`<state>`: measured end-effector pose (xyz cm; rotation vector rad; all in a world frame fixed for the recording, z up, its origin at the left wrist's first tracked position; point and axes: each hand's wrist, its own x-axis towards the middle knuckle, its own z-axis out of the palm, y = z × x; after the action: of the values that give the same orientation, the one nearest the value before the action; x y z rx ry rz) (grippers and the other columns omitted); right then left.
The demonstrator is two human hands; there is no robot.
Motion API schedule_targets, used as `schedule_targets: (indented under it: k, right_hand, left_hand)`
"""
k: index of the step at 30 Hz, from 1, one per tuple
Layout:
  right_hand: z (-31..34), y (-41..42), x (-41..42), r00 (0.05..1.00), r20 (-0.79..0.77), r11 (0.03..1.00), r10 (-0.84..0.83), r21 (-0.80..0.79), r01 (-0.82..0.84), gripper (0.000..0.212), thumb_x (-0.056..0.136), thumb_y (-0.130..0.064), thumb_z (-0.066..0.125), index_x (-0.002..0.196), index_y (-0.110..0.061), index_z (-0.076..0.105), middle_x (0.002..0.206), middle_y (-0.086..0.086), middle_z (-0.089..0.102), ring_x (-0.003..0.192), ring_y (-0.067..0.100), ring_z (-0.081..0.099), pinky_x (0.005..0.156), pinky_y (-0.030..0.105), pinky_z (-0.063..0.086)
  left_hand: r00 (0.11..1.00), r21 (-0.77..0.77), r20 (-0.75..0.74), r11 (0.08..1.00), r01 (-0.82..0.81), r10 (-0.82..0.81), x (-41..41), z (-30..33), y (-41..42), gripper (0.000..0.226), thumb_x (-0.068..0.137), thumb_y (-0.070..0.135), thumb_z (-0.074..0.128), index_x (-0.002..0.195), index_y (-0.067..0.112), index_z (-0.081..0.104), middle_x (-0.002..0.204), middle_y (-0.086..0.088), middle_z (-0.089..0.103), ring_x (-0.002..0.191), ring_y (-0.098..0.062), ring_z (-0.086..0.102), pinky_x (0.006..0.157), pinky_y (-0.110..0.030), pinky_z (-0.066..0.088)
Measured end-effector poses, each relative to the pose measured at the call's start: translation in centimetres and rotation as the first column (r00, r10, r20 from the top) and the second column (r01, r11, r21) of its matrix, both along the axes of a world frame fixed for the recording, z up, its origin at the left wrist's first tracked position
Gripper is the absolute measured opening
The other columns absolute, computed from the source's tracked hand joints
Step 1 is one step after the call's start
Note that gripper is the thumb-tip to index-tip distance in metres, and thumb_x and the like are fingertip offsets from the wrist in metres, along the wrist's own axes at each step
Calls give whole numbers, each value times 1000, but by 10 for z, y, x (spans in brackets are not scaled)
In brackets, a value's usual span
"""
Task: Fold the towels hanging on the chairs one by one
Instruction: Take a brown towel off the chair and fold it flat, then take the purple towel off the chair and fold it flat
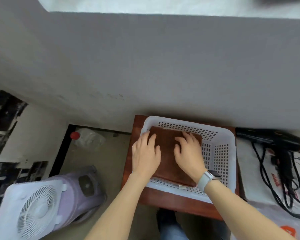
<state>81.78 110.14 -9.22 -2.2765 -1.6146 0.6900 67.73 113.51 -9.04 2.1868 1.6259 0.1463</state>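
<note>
Both hands [146, 155] [189, 154] flat atop basketed brown towel [168, 153]

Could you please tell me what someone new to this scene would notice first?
Two hands, the left hand and the right hand, press flat on a folded brown towel lying in a white basket, which sits on a reddish table. To the right lies a black hair dryer with its cable; at lower left stands a white fan.
</note>
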Motion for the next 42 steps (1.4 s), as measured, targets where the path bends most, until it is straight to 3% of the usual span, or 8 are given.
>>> schedule_targets:
  k: [4, 10, 15, 18, 21, 31, 37, 42]
  right_hand:
    - [47, 1, -51, 972, -92, 976, 216, 61, -211, 33, 92, -17, 41, 121, -12, 56, 120, 7, 61, 113, 27, 53, 95, 39, 43]
    - [103, -41, -189, 797, -93, 801, 597, 131, -584, 31, 91, -19, 39, 115, -14, 58, 114, 6, 64, 106, 28, 58, 88, 37, 46]
    - [143, -149, -323, 558, -81, 564, 826, 126, -816, 24, 90, -16, 40, 105, -12, 57, 109, 6, 64, 103, 32, 57, 82, 35, 45]
    - [158, -233, -400, 374, -110, 385, 921, 105, -917, 15, 88, -10, 41, 82, -15, 54, 100, 10, 65, 96, 33, 58, 68, 29, 35]
    - [169, -319, -472, 156, -118, 169, 981, 107, -980, 32, 87, -7, 41, 61, -25, 37, 90, 12, 61, 86, 29, 56, 65, 29, 31]
    - [184, -542, -653, -338, -126, -324, 933, 119, -938, 25, 93, -21, 37, 96, -13, 61, 99, 9, 67, 91, 32, 61, 78, 36, 48]
    - [178, -611, -759, -417, -156, -401, 896, 122, -908, 30, 96, -21, 37, 112, -12, 60, 112, 4, 65, 103, 25, 60, 85, 30, 45]
    - [170, -639, -889, -305, -147, -275, 941, 191, -942, 29, 94, -22, 40, 115, -17, 59, 113, 9, 66, 105, 30, 60, 85, 32, 45]
  left_hand:
    - [975, 31, 42, 975, -219, 217, -68, 46, -24, 39, 93, 23, 45, 131, 14, 48, 143, -5, 40, 130, -22, 39, 108, -38, 27]
    - [828, 33, 117, 831, -556, 549, -220, 104, -120, 37, 94, 23, 44, 129, 14, 48, 135, -3, 47, 125, -20, 41, 103, -31, 30]
    - [573, 21, 190, 580, -814, 797, -336, 137, -284, 33, 91, 20, 48, 120, 7, 56, 125, -12, 55, 118, -28, 50, 99, -29, 34]
    - [437, 22, 216, 443, -896, 873, -393, 150, -401, 34, 92, 26, 46, 121, 10, 56, 125, -7, 55, 119, -24, 50, 98, -25, 33]
    - [275, 60, 208, 268, -962, 939, -440, 157, -512, 31, 91, 21, 51, 120, 11, 57, 124, -6, 57, 118, -24, 52, 99, -27, 35]
    - [-304, 86, 304, -344, -935, 903, -525, 174, -775, 30, 90, 18, 52, 118, 10, 59, 116, -9, 62, 112, -25, 56, 98, -32, 40]
    - [-410, 51, 312, -446, -894, 857, -609, 171, -839, 33, 94, 25, 46, 125, 17, 54, 125, -2, 58, 118, -17, 52, 95, -26, 40]
    - [-388, 76, 338, -436, -897, 857, -726, 184, -871, 32, 93, 22, 47, 123, 14, 55, 119, -4, 58, 113, -18, 53, 91, -21, 38]
